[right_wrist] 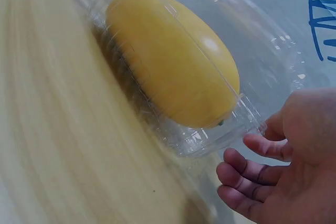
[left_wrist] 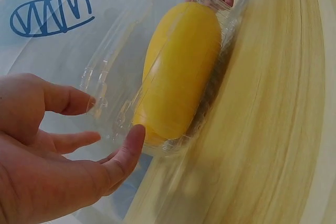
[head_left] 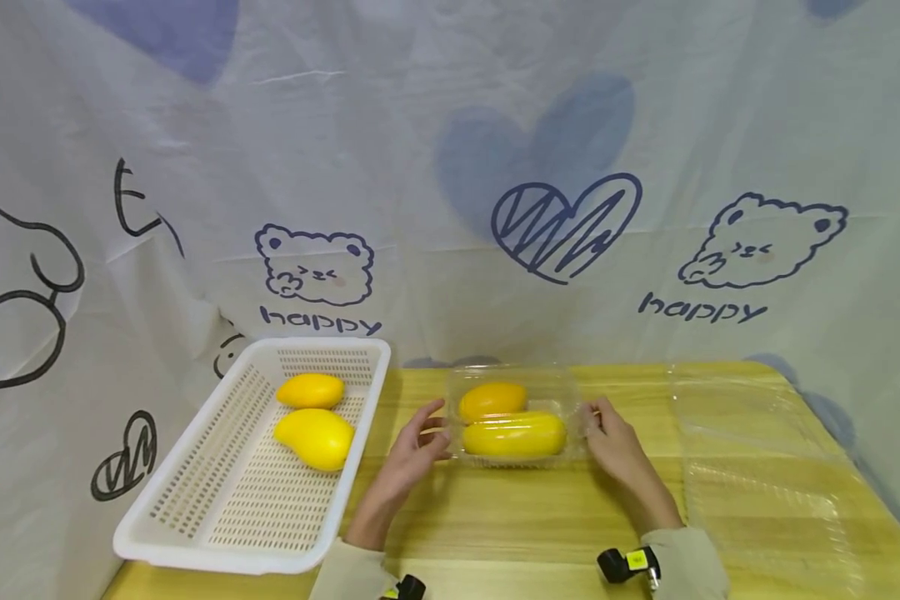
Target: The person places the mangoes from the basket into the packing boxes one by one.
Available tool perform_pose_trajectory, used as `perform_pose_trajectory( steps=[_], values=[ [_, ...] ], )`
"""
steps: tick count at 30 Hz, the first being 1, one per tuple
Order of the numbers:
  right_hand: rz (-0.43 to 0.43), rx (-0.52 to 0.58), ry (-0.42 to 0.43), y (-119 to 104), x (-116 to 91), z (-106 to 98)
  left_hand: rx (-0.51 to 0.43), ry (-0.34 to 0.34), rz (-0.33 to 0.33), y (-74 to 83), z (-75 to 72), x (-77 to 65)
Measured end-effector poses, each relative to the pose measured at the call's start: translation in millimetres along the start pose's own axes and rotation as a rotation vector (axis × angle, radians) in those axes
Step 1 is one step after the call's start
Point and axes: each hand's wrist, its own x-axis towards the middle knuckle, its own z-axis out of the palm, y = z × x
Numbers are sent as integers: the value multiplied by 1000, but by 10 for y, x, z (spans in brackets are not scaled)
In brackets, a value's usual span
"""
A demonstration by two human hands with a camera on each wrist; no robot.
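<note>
A clear plastic container (head_left: pixel 510 461) stands on the table, holding two yellow mangoes; the front mango (head_left: pixel 514 435) hides part of the rear mango (head_left: pixel 492 401). Whether its lid is fastened I cannot tell. My left hand (head_left: pixel 417 450) is at the container's left end with fingers spread; in the left wrist view the thumb (left_wrist: pixel 132 148) reaches its near lower corner. At the other end, my right hand (head_left: pixel 613 440) pinches the container's edge, its lower fingers (right_wrist: pixel 236 179) loosely curled beneath.
On the left a white perforated basket (head_left: pixel 251 500) holds a smaller mango (head_left: pixel 311 390) and a larger mango (head_left: pixel 318 437). More clear plastic packaging (head_left: pixel 765 492) lies on the right of the wooden table (head_left: pixel 510 533). A printed cloth (head_left: pixel 435 292) hangs behind.
</note>
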Motion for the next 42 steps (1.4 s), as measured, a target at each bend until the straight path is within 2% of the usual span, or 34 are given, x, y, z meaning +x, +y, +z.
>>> perform_pose_trajectory(
  steps=[6, 12, 20, 28, 32, 35, 39, 42],
  values=[
    [45, 66, -28, 17, -68, 1, -3, 24, 5, -5, 6, 4],
    [65, 97, -10, 5, -131, -8, -20, 45, -11, -9, 14, 2],
    [83, 190, 1, -40, -197, -75, -17, 66, -29, -13, 40, 4],
    [60, 134, -51, -94, -265, -169, -6, 53, -60, -9, 19, -20],
    [30, 110, -69, -111, -304, -197, 33, 47, -57, 16, 23, -34],
    [20, 114, -85, -114, -316, -204, 162, 79, -11, 66, 40, -50],
    [17, 130, -101, -112, -319, -208, 382, 172, 127, 146, 95, -61],
    [13, 148, -112, -108, -320, -212, 437, 231, 224, 221, 161, -79]
  ],
)
